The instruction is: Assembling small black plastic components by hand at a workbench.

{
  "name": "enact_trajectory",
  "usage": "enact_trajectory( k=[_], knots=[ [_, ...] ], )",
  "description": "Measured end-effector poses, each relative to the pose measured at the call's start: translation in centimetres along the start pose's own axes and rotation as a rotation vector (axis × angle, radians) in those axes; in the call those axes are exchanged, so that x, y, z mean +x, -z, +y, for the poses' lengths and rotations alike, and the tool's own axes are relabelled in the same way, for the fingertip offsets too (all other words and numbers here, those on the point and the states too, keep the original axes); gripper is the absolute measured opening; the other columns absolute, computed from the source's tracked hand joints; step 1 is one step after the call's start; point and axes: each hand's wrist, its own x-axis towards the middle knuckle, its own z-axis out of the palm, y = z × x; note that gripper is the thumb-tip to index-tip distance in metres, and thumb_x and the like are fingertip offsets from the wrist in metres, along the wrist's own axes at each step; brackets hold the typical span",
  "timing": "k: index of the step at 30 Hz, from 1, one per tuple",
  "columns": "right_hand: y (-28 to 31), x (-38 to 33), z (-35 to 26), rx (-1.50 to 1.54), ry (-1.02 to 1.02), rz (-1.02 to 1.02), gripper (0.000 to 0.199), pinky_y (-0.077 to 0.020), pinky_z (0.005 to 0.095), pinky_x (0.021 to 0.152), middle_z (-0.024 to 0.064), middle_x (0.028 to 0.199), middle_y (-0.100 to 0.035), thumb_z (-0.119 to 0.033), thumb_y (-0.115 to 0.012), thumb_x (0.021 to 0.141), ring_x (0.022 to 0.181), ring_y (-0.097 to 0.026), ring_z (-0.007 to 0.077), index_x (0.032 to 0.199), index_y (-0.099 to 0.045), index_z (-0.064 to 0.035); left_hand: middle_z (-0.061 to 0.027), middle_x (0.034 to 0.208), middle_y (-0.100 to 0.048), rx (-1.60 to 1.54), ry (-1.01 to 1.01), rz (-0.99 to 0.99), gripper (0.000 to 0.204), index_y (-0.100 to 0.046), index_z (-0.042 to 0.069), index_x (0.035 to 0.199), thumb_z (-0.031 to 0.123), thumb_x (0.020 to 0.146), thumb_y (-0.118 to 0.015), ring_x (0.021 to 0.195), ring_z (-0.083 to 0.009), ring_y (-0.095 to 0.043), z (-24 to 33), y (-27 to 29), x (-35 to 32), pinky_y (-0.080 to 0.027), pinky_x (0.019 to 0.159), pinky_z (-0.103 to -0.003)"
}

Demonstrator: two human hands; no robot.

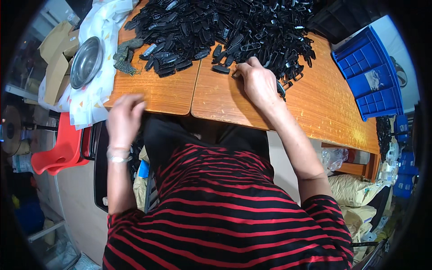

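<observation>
A large heap of small black plastic parts (211, 29) covers the far side of the wooden table (157, 92). At the heap's near edge is my right hand (258, 83), its fingers bent and closed at a small black plastic part (235, 74), mostly covered by the fingertips. Just left of those fingers lies a loose black part (221, 69). My left hand (125, 116), slightly blurred, hovers over the table's front left edge. Its thumb and fingers are apart, and nothing shows between them.
A dark knitted glove (128, 56) lies left of the heap. Beyond it, a round metal bowl (86, 63) rests on patterned plastic sheeting (105, 27) beside a cardboard box (57, 67). A blue plastic crate (369, 74) stands at right; a red chair (60, 150) is at left.
</observation>
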Motion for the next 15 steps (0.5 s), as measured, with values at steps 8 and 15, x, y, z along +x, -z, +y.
enact_trajectory(
  k=[8,15],
  knots=[
    [-0.2,1.5,-0.3,-0.187,0.119,-0.277,0.023,-0.0527,0.0441,0.071,0.0159,0.097,-0.060,-0.005,-0.060,0.078,0.080,-0.066,0.0349,0.100,-0.067,-0.0065,-0.0081,0.089,-0.059,-0.134,-0.511,0.051,0.019,-0.067,0.005,0.093,0.005,0.074,-0.069,0.089,-0.0268,-0.057,9.9,-12.3,8.2,-0.049,0.074,-0.037],
    [-0.7,1.6,0.9,-0.090,0.194,-0.279,0.020,-0.0526,0.0410,0.069,0.0142,0.093,-0.059,-0.007,-0.067,0.077,0.079,-0.065,0.0322,0.096,-0.067,-0.0062,-0.0084,0.083,-0.060,-0.109,-0.424,-0.030,0.009,-0.069,0.006,0.085,0.009,0.077,-0.069,0.084,-0.0277,-0.058,9.0,-12.6,9.3,-0.050,0.072,-0.038]
  ],
)
